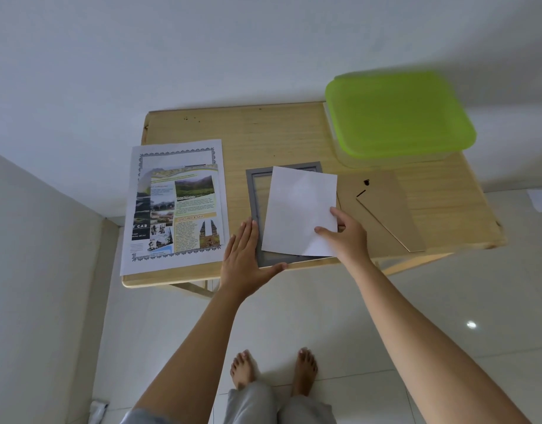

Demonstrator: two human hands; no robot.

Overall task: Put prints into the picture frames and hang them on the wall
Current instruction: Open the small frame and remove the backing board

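The grey picture frame lies flat at the front of the worktop, its near rail almost on the front edge. Over it sits a white sheet, blank side up and slightly skewed, so the frame's left and top rails show while the right rail is covered. The right hand has its grip closed on the sheet's lower right corner, thumb on top. The left hand presses flat, fingers straight, on the frame's near left corner.

Only a narrow strip of bare wood separates the frame from the printed pages on the left, which overhang the worktop's left edge. Just right of the frame lies a brown backing board. Behind the frame the wood is bare up to the wall. A green-lidded container fills the back right corner.
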